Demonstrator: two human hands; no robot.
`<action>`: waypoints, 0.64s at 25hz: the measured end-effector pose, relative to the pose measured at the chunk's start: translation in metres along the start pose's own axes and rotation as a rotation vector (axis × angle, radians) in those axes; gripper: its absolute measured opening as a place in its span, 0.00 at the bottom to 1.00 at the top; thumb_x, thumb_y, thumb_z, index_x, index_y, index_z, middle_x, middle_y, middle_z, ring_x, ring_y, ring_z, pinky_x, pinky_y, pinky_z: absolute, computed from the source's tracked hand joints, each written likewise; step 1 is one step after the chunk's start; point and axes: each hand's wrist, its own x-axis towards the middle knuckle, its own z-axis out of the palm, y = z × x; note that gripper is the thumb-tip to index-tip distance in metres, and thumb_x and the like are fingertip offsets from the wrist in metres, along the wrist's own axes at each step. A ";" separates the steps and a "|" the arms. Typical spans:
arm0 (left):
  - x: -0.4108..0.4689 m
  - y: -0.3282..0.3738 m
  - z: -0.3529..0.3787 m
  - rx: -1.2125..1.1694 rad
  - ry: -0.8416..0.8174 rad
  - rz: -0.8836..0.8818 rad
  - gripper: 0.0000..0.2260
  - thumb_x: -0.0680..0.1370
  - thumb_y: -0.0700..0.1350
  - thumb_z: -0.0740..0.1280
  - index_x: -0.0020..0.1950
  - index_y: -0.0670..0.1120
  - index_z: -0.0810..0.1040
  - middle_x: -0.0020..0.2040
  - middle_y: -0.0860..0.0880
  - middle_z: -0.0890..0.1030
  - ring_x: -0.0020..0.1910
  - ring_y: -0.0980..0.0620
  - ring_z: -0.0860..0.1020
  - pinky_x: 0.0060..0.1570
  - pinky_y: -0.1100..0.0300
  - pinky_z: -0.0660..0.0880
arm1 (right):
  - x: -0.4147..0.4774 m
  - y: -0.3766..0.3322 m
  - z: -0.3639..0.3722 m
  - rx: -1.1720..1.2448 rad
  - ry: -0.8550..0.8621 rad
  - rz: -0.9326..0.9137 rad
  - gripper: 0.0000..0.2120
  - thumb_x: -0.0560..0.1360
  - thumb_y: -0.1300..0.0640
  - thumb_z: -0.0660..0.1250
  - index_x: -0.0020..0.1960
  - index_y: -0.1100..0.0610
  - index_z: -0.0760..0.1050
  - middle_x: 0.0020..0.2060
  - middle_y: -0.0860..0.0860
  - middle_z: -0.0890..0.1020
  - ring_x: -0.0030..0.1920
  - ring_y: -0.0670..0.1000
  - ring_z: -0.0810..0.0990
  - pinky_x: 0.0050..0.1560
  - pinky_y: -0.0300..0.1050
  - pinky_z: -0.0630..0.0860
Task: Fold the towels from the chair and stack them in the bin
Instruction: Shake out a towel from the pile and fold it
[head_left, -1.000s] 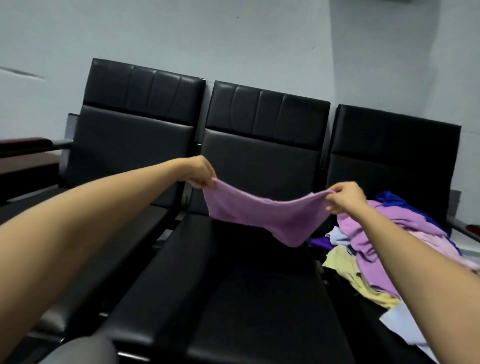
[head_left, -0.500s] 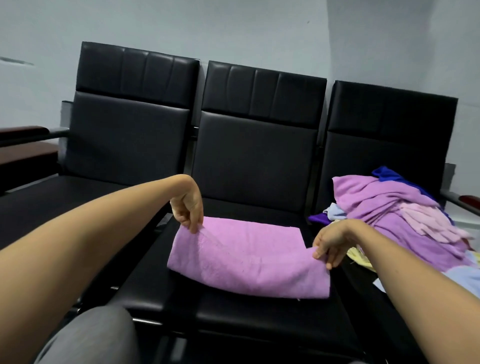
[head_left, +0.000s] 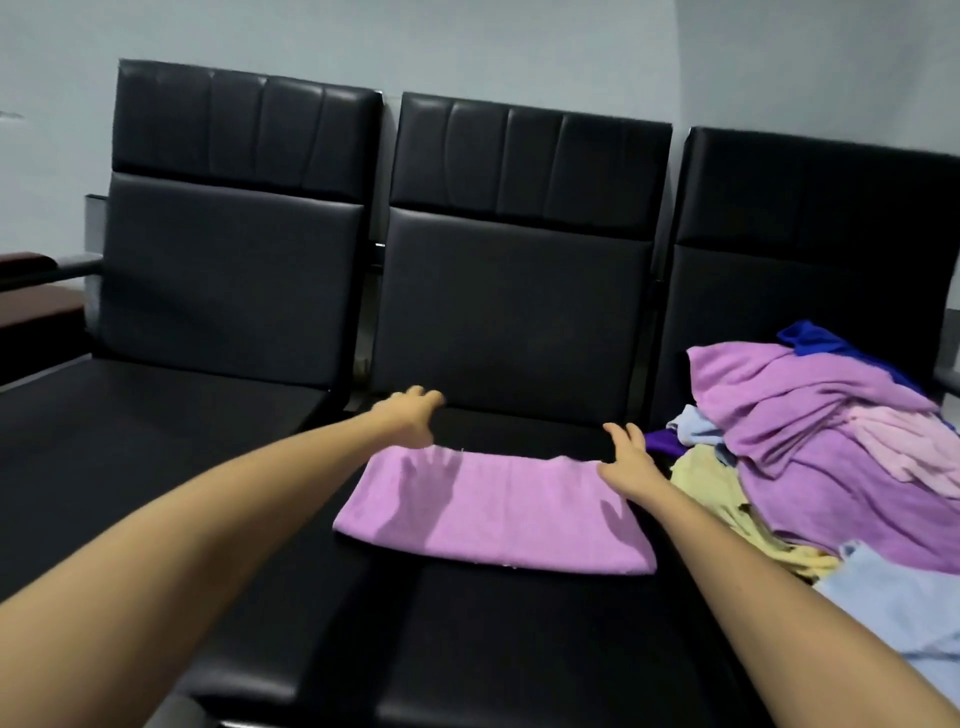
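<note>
Flanking one fluffy oblong towel's (head_left: 493, 514) far edge, left hand (head_left: 410, 415) and right hand (head_left: 626, 460) spread empty fingers; middle of three padded chairs (head_left: 519, 312) beneath.

We see a pale grey painted wall (head_left: 467, 41) filling the upper field; a vertical edge near the right sets off a further wall section (head_left: 831, 67). Against the wall stands a row of three joined seats: the left black padded chair (head_left: 234, 249), the middle black padded chair (head_left: 519, 301) and the right black padded chair (head_left: 810, 234). On the left and middle backrests we note a stitched, panelled upper band above a plain panel. At far left, a dark reddish-brown armrest pad (head_left: 26, 262) sits on a grey metal bar. Light is soft, giving dull highlights on the upholstery.
</note>
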 end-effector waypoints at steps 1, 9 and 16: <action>0.002 0.010 0.011 0.028 0.008 0.155 0.25 0.76 0.48 0.65 0.72 0.51 0.65 0.71 0.47 0.66 0.67 0.44 0.69 0.63 0.52 0.69 | 0.001 0.001 0.011 -0.021 -0.036 0.006 0.31 0.75 0.64 0.59 0.75 0.56 0.55 0.76 0.55 0.49 0.70 0.61 0.64 0.69 0.51 0.63; -0.004 0.059 0.089 0.045 -0.284 0.112 0.23 0.81 0.62 0.42 0.75 0.65 0.42 0.78 0.54 0.39 0.77 0.46 0.41 0.68 0.32 0.40 | -0.010 0.003 0.048 -0.074 -0.033 0.024 0.28 0.76 0.61 0.58 0.75 0.55 0.56 0.73 0.56 0.59 0.70 0.60 0.64 0.68 0.51 0.63; -0.023 0.126 0.063 -0.086 -0.355 -0.249 0.26 0.82 0.58 0.49 0.77 0.48 0.53 0.75 0.39 0.58 0.70 0.35 0.62 0.67 0.39 0.61 | -0.025 -0.014 0.064 -0.016 0.075 0.058 0.12 0.76 0.60 0.59 0.58 0.59 0.71 0.58 0.57 0.74 0.60 0.59 0.72 0.56 0.48 0.69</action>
